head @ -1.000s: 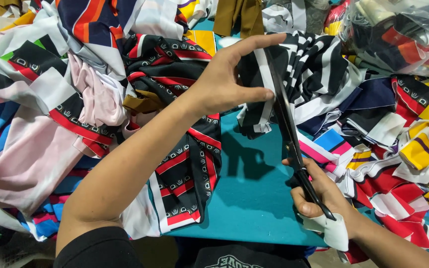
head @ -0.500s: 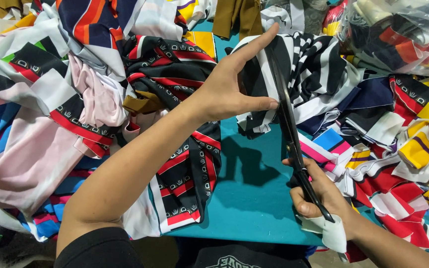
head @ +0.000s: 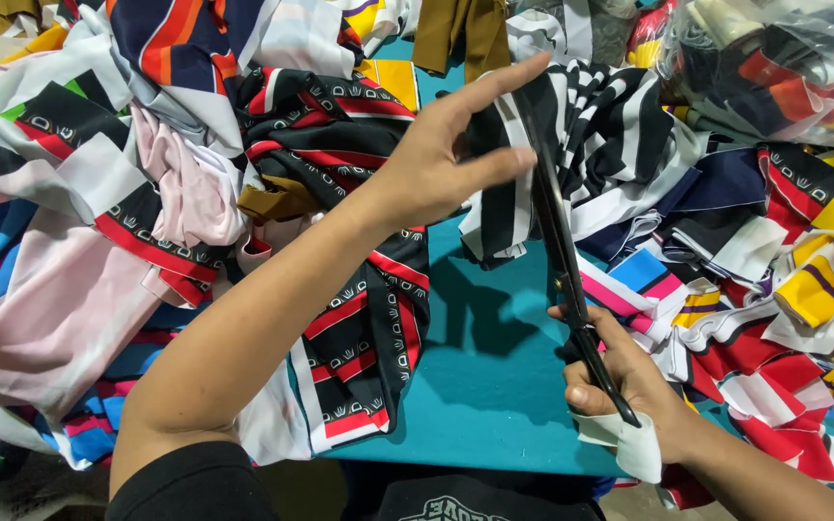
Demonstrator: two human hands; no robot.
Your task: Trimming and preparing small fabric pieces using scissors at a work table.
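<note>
Your long black-handled steel scissors [head: 560,241] run with their long axis nearly upright in the head view, leaning slightly: tips point away from you toward the top of the frame, handles lie low and to the right. The blades appear closed or nearly so; you cannot tell more from this angle.

Your right hand [head: 629,386] is closed around the scissor handles, fingers through the loops, with a scrap of white cloth [head: 629,444] wrapped at the palm edge.

Your left hand [head: 446,159] is largely open, fingers extended and spread, thumb and fingers pinching the edge of a black-and-white striped fabric piece [head: 591,145]. That piece is lifted just above the teal table surface [head: 494,386], and the blades meet it at its left edge, right beside your fingertips.

Surroundings: a black fabric strip with red and white bands [head: 359,318] lies under your left forearm. A pale pink cloth [head: 60,318] sits at the left. Red, white and yellow striped offcuts [head: 803,318] pile up at the right, touching your right wrist. A clear plastic bag of folded fabric [head: 784,58] stands at the upper right. Piles crowd the open teal patch on both sides.
</note>
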